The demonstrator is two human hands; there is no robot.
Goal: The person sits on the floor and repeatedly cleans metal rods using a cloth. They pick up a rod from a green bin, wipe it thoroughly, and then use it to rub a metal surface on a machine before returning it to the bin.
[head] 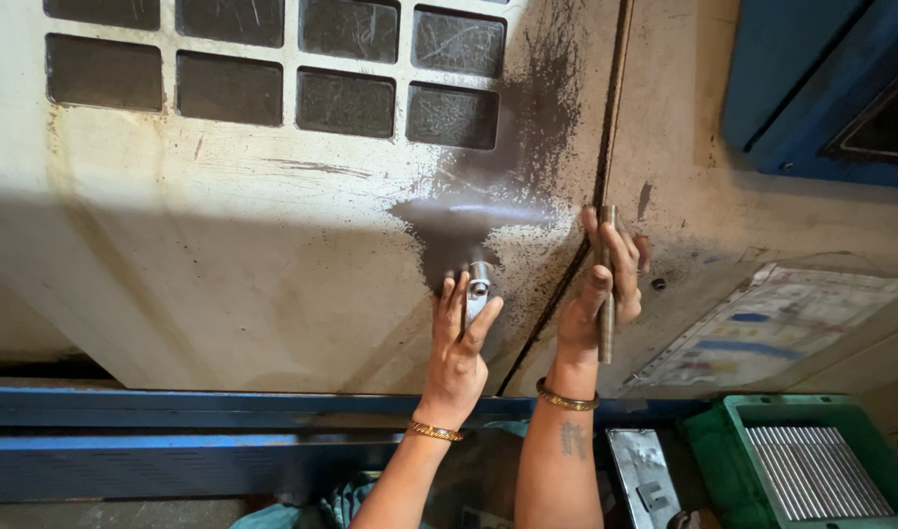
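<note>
Head view: left hand (459, 338) raised against the grimy cream machine panel (273, 225), grip clenched round a small shiny metal nozzle (478, 286), a pale spray streak (488, 209) blurring across the dark stain above. Right hand (601, 289) up beside it, grip closed round a long thin grey metal rod (607, 294) held upright. Gold bangles on both wrists. Low right, a green plastic crate (723, 431) of stacked rods.
</note>
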